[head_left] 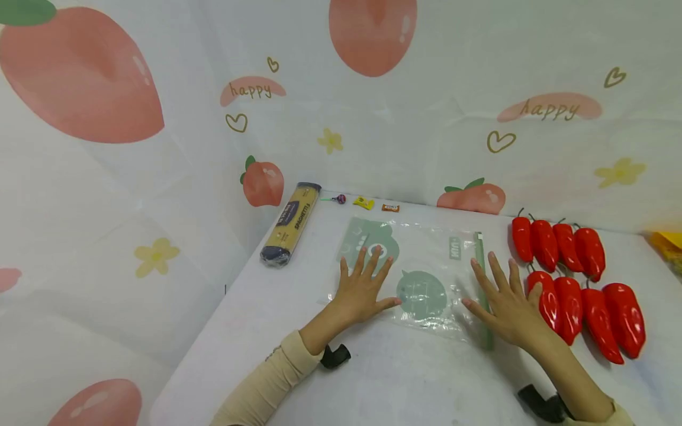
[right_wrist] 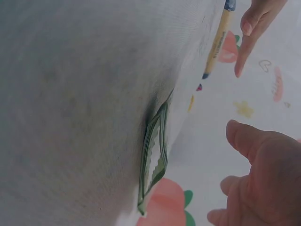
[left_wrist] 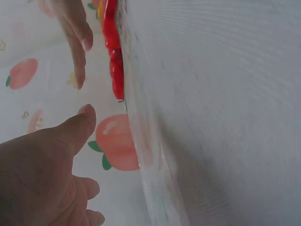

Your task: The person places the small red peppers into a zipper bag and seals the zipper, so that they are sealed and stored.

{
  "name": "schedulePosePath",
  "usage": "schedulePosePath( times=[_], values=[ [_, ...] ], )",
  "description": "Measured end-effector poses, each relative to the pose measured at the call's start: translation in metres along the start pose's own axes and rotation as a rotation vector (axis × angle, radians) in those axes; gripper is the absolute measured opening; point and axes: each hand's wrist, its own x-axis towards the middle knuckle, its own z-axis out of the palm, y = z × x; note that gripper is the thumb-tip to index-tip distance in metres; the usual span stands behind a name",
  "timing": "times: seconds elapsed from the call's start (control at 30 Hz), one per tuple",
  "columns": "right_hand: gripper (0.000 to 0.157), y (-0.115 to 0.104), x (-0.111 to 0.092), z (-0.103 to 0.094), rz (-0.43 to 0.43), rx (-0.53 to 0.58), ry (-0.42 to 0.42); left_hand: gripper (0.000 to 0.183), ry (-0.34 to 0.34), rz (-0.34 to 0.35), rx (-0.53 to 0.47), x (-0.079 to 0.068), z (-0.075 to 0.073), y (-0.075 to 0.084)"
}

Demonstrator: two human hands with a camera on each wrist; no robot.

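A clear zip bag (head_left: 426, 266) with green printed shapes lies flat on the white table, its green zip edge (right_wrist: 162, 141) toward the right and gaping slightly. Over the bag's left part, my left hand (head_left: 359, 293) hovers with fingers spread; it holds nothing. My right hand (head_left: 508, 307) is held above the zip edge, fingers spread too, nearest the red peppers (head_left: 567, 302). In the left wrist view, a gap shows between the left hand (left_wrist: 51, 160) and the table. The right wrist view likewise shows the right hand (right_wrist: 268, 174) raised off the surface.
A spaghetti pack (head_left: 292, 225) lies at the back left. Beside it are a lollipop (head_left: 341, 199), a yellow wrapped candy (head_left: 364, 203) and a brown wrapped candy (head_left: 391, 208). Several red peppers lie in two rows at right. A yellow packet (head_left: 668, 245) sits at the far right edge.
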Motion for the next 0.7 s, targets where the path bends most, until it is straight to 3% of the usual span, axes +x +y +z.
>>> schedulePosePath(
  times=[0.27, 0.37, 0.47, 0.57, 0.7],
  values=[
    [0.088, 0.003, 0.001, -0.007, -0.015, -0.006, 0.038, 0.077, 0.016, 0.037, -0.011, 0.003, -0.001, 0.011],
    [0.087, 0.01, -0.001, -0.01, -0.018, 0.001, 0.068, 0.069, 0.055, 0.123, -0.005, 0.011, -0.003, 0.031],
    [0.085, 0.017, 0.0, -0.012, -0.041, 0.037, 0.098, 0.054, 0.063, 0.226, -0.037, 0.028, -0.007, 0.056],
    [0.079, 0.024, 0.001, -0.015, -0.045, 0.086, 0.111, 0.039, -0.006, 0.297, -0.147, 0.055, -0.006, 0.081],
    [0.07, 0.035, -0.002, -0.021, 0.008, 0.118, 0.101, 0.033, -0.16, 0.267, -0.265, 0.085, 0.004, 0.106]
  ],
)
